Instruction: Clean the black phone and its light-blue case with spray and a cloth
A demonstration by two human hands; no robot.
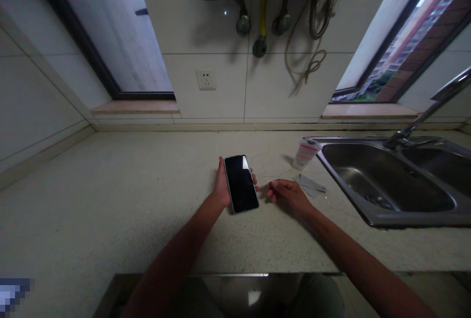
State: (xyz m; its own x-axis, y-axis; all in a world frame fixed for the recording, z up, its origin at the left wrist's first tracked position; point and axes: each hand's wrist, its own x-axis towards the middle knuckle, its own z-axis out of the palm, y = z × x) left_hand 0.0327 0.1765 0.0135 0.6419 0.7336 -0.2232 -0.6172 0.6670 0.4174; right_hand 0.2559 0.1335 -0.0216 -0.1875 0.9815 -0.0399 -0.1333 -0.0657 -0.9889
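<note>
Head view: the left hand [222, 189] holds a smartphone [241, 185], its dark screen facing up, over the middle of the worktop [147, 229]. Near the phone's right edge is the right hand [290, 195], fingers curled and tips close together; whether they pinch anything, I cannot tell. Flat grey pieces [312, 185] lie just beside that hand, and a clear plastic cup [306, 154] with red bands stands by the double-bowl sink [405, 218].
</note>
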